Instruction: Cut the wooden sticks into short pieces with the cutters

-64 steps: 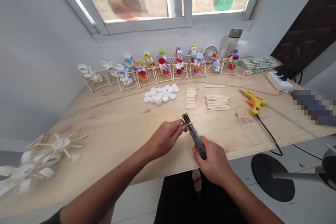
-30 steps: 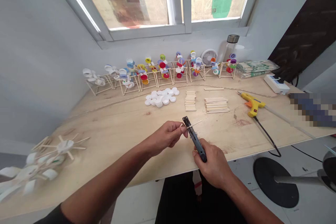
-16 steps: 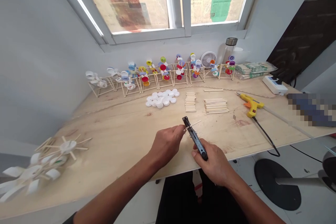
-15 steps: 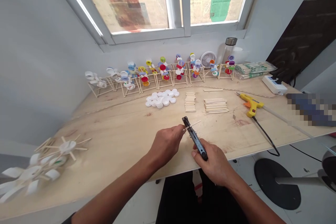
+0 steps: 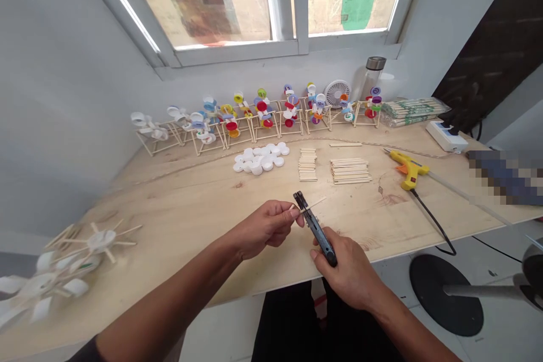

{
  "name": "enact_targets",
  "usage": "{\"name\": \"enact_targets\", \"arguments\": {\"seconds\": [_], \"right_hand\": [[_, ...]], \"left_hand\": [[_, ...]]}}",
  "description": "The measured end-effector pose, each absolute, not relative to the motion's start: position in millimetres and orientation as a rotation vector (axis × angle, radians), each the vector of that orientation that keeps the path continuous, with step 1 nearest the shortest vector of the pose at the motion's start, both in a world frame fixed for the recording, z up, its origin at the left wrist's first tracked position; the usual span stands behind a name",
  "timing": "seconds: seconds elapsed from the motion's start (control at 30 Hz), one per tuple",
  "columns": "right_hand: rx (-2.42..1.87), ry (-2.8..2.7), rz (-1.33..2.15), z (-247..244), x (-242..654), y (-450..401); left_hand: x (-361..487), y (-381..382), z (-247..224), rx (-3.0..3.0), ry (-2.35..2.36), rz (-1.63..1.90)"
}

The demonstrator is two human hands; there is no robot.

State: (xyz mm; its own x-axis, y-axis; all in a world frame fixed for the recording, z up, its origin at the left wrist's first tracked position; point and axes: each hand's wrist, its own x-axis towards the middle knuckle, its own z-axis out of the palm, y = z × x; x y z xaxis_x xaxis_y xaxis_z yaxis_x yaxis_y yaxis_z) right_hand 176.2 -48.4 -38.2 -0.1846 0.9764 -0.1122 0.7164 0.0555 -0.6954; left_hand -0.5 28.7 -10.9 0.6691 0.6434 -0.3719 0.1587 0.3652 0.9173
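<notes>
Over the middle of the table, my left hand (image 5: 271, 223) pinches a thin wooden stick (image 5: 318, 202) between thumb and fingers. The stick passes across the head of a dark pliers-like hand tool (image 5: 314, 227), its far end sticking out to the right. My right hand (image 5: 345, 263) is wrapped around the tool's handle end, with the tool's head pointing away and slightly left. Beyond the hands lie a pile of short sticks (image 5: 307, 165), a pile of longer sticks (image 5: 350, 171) and a cluster of white bottle caps (image 5: 259, 159).
Small cap wheels on stick frames (image 5: 265, 119) line the wall. A yellow glue gun (image 5: 408, 169) with its cord lies right, near a power strip (image 5: 446, 137) and bagged sticks (image 5: 416, 108). White wheels with stick spokes (image 5: 102, 241) lie left. A glass bottle (image 5: 372, 79) stands behind.
My left hand has turned a little, its fingers now showing more around the stick. The tool and my right hand have barely moved. The whole view has shifted slightly.
</notes>
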Motion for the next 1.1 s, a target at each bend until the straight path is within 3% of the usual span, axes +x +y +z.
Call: {"name": "enact_targets", "arguments": {"seconds": [0.2,0.63,1.1], "right_hand": [[-1.866,-1.976,0.602,-49.8,167.7,-41.5],[-1.311,-1.360,1.328,-49.3,186.9,-47.3],[-1.068,-1.140,1.320,-57.7,194.4,-51.4]], "left_hand": [[1.2,29.7,-13.7,1.569,1.010,0.509],[10.2,39.7,-38.8,2.304,1.347,0.731],[68.8,95.9,-65.7,2.610,1.676,0.593]]}}
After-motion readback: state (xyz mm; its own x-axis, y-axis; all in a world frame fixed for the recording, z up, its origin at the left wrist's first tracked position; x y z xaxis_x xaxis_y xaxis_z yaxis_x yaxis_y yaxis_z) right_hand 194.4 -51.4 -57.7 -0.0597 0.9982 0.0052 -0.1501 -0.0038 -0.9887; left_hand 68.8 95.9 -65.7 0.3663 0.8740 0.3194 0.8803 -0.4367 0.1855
